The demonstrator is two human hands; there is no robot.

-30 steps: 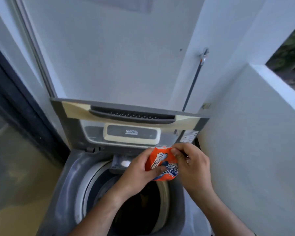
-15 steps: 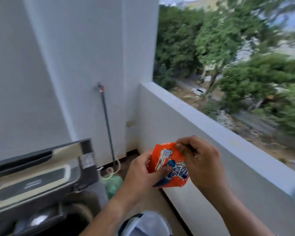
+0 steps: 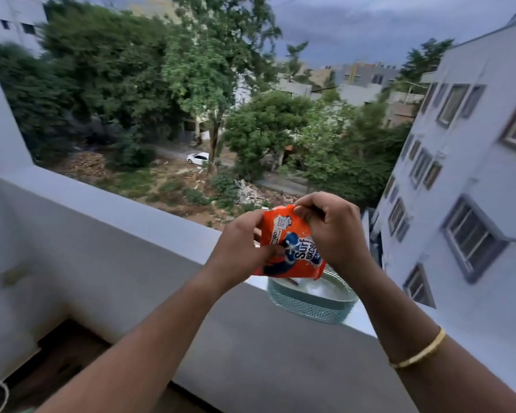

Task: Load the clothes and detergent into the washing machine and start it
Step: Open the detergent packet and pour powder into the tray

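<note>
Orange detergent sachet (image 3: 289, 244) now pinched in both hands, left hand (image 3: 240, 244) and right hand (image 3: 329, 231), above the balcony ledge (image 3: 125, 210); turned away from the washer, probably tearing it open.

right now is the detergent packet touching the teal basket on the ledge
Cannot tell. In the head view the detergent packet, held by both hands, overlaps the teal basket rim, so no contact or gap shows plainly.

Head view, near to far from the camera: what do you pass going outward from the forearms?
Both hands, left hand and right hand, gripping the orange detergent packet → teal basket on the white parapet ledge → rubble-strewn ground → white car → trees.
</note>
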